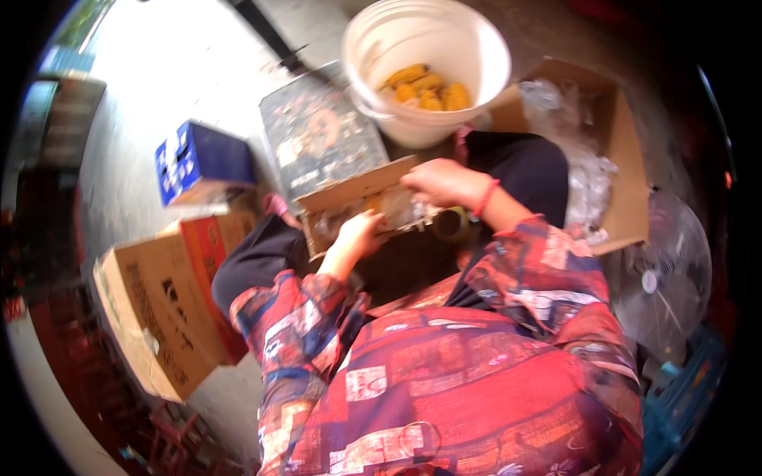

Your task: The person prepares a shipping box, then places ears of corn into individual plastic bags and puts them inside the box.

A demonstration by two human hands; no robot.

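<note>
Between my knees is a narrow open cardboard box [353,189] with clear plastic bags [399,208] in it. Something small and yellow shows among the bags. My left hand [361,236] is at the near side of the box, fingers curled in and closed; what they hold is hidden. Over the box's right end my right hand [447,184], with a red band on its wrist, is closed too, just above the plastic. Its fingertips are blurred, and I cannot make out what is in them. A roll of tape [451,224] sits below my right wrist.
A white bucket [365,47] with several yellow corn cobs [429,91] stands ahead, by a worn dark board [317,131]. At right are a carton [623,159] of plastic bags and a fan [663,274]. A blue box [214,163] and brown cartons [159,309] stand left.
</note>
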